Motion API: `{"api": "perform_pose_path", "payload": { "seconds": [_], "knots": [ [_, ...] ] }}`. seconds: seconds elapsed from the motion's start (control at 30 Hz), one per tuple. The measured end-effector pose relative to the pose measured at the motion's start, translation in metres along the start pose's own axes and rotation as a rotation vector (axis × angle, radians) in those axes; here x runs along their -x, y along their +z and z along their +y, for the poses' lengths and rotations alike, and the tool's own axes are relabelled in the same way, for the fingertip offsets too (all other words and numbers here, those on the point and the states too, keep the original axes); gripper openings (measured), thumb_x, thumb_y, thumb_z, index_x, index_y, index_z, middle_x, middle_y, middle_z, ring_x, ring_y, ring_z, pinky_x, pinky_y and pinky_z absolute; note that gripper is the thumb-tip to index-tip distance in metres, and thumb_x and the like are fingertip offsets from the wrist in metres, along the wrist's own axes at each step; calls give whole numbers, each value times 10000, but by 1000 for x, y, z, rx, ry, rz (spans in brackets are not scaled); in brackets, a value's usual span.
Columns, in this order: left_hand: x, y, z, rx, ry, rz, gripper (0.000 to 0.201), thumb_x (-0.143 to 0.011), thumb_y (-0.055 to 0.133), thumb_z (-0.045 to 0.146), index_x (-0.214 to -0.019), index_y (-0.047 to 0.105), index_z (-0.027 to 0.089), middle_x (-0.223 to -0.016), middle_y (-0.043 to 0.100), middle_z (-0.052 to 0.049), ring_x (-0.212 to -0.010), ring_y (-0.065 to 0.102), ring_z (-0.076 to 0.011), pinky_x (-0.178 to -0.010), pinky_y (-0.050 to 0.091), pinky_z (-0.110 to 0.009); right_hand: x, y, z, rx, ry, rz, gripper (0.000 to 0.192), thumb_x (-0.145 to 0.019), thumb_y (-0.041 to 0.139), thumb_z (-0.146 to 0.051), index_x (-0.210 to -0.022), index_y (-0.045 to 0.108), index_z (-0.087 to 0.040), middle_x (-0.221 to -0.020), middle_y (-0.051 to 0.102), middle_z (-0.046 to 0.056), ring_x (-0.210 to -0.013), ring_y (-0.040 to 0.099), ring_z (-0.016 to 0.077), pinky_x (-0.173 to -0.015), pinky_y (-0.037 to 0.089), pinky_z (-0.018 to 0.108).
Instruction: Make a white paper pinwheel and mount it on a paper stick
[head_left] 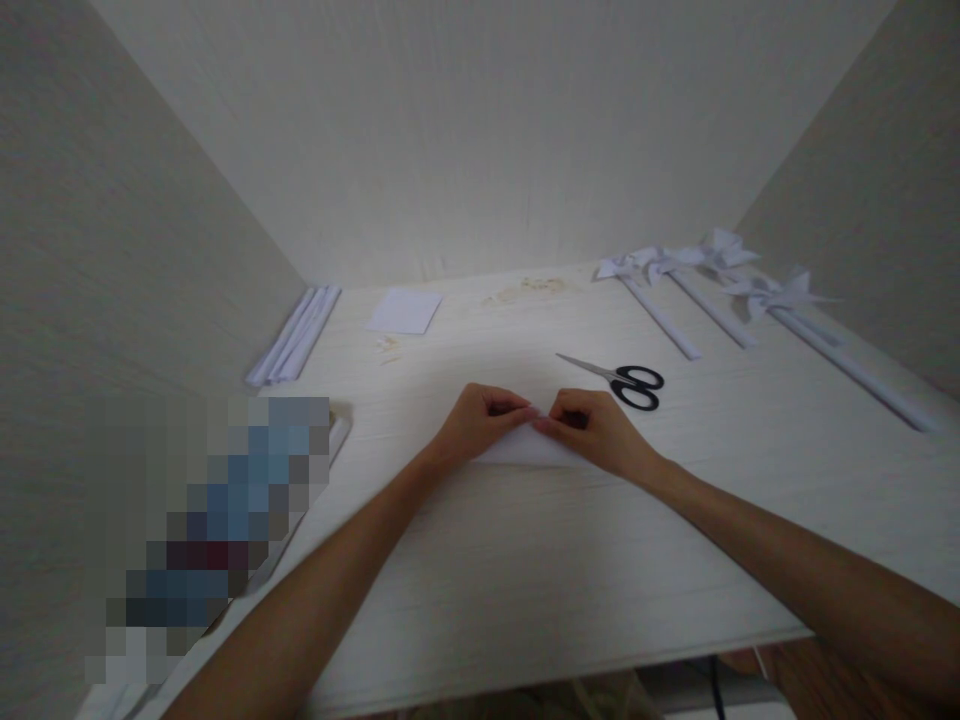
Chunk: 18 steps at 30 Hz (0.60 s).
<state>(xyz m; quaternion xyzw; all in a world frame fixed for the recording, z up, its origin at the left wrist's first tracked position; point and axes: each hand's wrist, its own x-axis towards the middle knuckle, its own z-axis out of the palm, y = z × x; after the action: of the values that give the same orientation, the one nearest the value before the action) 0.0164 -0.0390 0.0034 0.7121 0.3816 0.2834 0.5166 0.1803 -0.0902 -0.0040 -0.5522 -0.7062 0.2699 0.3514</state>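
A piece of white paper (521, 448) lies on the table in front of me, partly covered by both hands. My left hand (487, 415) pinches its upper edge between thumb and fingers. Close beside it, my right hand (589, 425) pinches the same edge, the fingertips of the two hands nearly meeting. Just beyond my right hand rest scissors (626, 382) with black handles, their blades pointing to the left. Whether the paper is folded under my fingers is hard to make out.
Rolled white paper tubes (296, 335) lie at the back left, near a square white sheet (405, 311). Paper sticks with bow-like tops (712, 305) lie at the right. A pixelated object (247, 500) is at the left edge. Walls enclose the white table (480, 560).
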Motion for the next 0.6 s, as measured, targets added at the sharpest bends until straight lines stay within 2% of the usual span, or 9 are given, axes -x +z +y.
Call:
{"api": "perform_pose_path", "payload": {
  "seconds": [0.6],
  "knots": [
    [0,0,-1,-19,0,-8,164,-641,618,280,-667,687,134,-589,661,-14,-496,543,-81,-452,399,-169,-1,0,-1,-7,15,-2,276,-719,558,-341,-531,508,-145,-509,445,-24,-478,362,75,-438,269,212]
  ]
}}
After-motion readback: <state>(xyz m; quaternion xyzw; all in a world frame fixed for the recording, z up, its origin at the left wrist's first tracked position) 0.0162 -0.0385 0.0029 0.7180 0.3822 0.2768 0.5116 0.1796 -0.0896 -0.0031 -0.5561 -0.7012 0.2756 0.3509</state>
